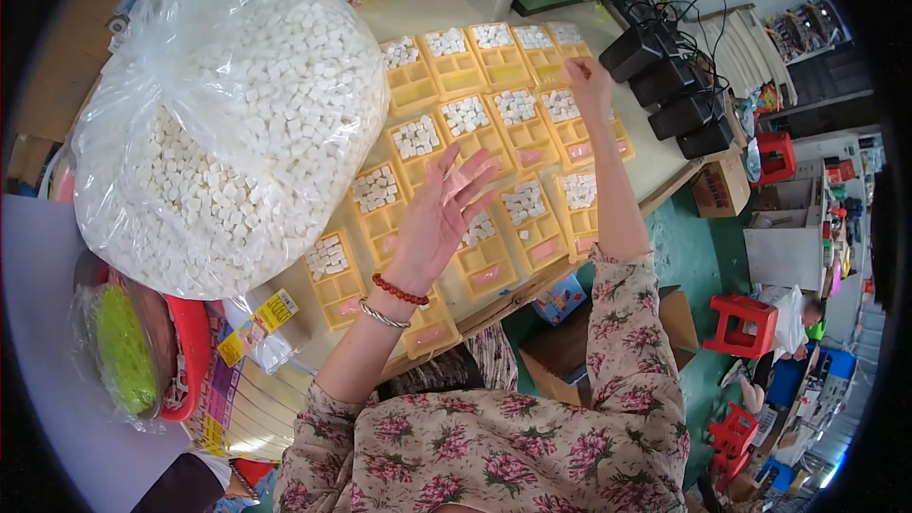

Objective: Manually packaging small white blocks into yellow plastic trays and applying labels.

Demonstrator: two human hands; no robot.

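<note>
Yellow compartment trays (415, 171) lie in rows on the table, each with small white cubes (465, 115) in its far section. Several also have a pink packet (484, 276) in a nearer section. My left hand (432, 228) is above the middle trays, palm up and fingers apart, with a glossy pink packet (465, 177) resting in it. A red bead bracelet and a silver bangle circle that wrist. My right hand (591, 90) reaches over the far right trays, fingers bent together; whatever they pinch is too small to make out.
A big clear bag of white cubes (237, 133) fills the table's left side. Black adapters with cables (670, 85) line the right edge. Red basin (193, 351) stands at the lower left; an open cardboard box (560, 361) is below the table. Red stools (741, 325) stand farther right.
</note>
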